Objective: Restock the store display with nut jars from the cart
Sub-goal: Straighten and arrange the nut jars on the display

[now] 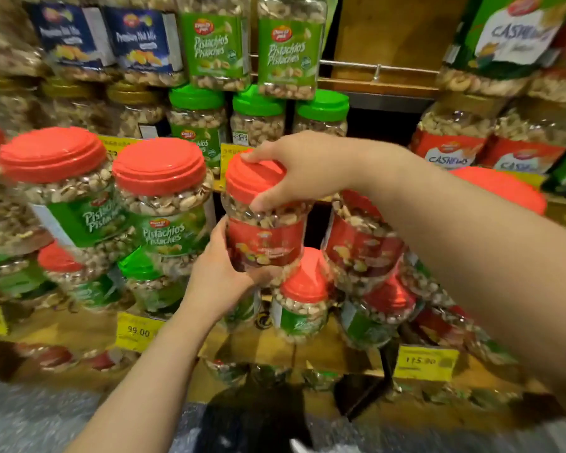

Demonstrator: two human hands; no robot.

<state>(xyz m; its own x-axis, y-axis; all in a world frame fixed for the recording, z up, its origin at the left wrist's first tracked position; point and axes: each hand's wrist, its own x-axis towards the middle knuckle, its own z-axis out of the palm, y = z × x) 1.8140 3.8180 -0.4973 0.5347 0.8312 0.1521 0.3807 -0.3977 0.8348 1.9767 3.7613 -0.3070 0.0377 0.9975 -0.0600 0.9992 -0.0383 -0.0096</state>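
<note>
Both hands hold a red-labelled mixed-nut jar [264, 230]: right hand [294, 171] curled over its red lid, left hand [221, 276] cupping its base; pistachio jars [164, 204] crowd the shelf's left, another red-labelled jar [360, 243] just right.

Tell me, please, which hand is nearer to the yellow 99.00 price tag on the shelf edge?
Left. The left hand cups the red-labelled jar low on its side, just up and right of the 99.00 price tag; the right hand grips the jar's lid, higher and farther away.

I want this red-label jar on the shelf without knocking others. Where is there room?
The dark gap behind the held jar, between the pistachio jars and the tilted red-label jar, looks free. Left of it the jars stand packed; below, jars crowd together.
</note>
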